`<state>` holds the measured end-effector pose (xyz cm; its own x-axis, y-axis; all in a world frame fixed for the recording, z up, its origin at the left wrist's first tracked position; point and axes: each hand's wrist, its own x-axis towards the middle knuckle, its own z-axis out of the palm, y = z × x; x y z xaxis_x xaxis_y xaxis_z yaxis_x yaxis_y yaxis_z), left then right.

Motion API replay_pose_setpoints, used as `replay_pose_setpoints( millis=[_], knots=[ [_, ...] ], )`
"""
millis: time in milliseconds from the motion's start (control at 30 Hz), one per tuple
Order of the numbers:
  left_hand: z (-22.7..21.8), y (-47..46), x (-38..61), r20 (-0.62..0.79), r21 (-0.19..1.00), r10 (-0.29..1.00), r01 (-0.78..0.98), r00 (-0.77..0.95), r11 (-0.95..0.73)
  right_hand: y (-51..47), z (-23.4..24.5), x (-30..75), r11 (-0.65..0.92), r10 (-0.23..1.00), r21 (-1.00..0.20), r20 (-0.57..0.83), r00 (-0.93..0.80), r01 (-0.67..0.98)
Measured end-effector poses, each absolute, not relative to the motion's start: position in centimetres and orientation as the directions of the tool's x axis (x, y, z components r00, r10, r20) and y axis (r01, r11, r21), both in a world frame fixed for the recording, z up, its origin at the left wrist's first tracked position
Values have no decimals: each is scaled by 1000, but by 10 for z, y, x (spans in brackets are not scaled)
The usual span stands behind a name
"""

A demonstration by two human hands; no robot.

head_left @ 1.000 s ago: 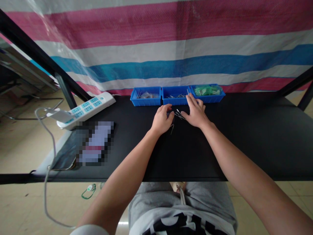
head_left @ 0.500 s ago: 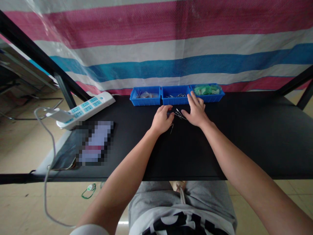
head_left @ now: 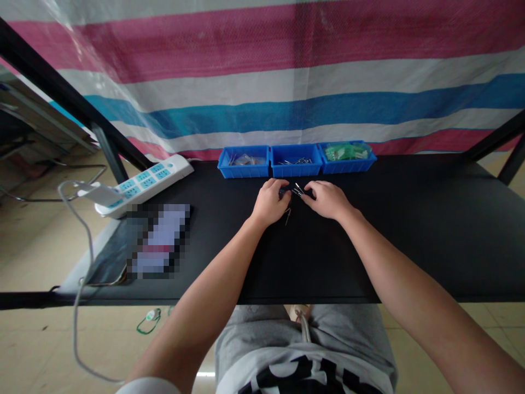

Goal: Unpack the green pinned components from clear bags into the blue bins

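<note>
My left hand [head_left: 272, 202] is curled closed above the black table, thumb toward the right. A small bluish bit shows between its fingers, too little to name. Beneath that hand a thin metal pin [head_left: 287, 216] lies on the tabletop. My right hand [head_left: 330, 201] faces it with thumb and fingers drawn together at several thin metal pins [head_left: 298, 189]. Just behind the hands, the middle blue bin [head_left: 296, 171] contains more such pins. The left blue bin [head_left: 245, 172] has small clear bags in it, and green packets [head_left: 348, 150] fill the right blue bin [head_left: 350, 166].
On the left of the black table [head_left: 430, 235] lie a white power strip [head_left: 143, 183] with a plugged-in adapter, its grey cable [head_left: 76, 323], a dark flat pouch [head_left: 112, 257] and a pixelated object [head_left: 159, 241]. A striped sheet [head_left: 262, 87] hangs behind.
My right hand has come down from the front of the bins to the loose pins, its spread fingers now curled in. My left hand stays nearly still.
</note>
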<state>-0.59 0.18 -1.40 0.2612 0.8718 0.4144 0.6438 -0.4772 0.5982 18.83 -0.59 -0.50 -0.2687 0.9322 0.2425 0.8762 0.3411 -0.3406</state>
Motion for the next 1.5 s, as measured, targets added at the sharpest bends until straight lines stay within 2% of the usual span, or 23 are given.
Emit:
replay_pose_setpoints(
  millis=[467, 700, 900, 1100, 1300, 1500],
  knots=[
    [-15, 2, -5, 406, 596, 875, 650, 263, -471, -6, -7, 185, 390, 916, -435, 275, -292, 811],
    [-9, -1, -6, 461, 604, 844, 599, 275, -526, -10, -5, 181, 475, 872, -610, 423, -246, 634],
    [-4, -3, -5, 468, 544, 792, 579, 392, -607, -20, 1, 172, 564, 825, -640, 461, -327, 522],
    [-4, -3, -4, 484, 506, 781, 602, 396, -618, -22, 0, 168, 514, 855, -721, 472, -213, 465],
    [-5, -3, -6, 507, 535, 795, 601, 334, -594, -19, 2, 174, 449, 890, -676, 399, -221, 585],
    [-4, -3, -6, 491, 571, 814, 591, 310, -570, -17, -2, 174, 444, 894, -754, 412, -177, 485]
  ],
)
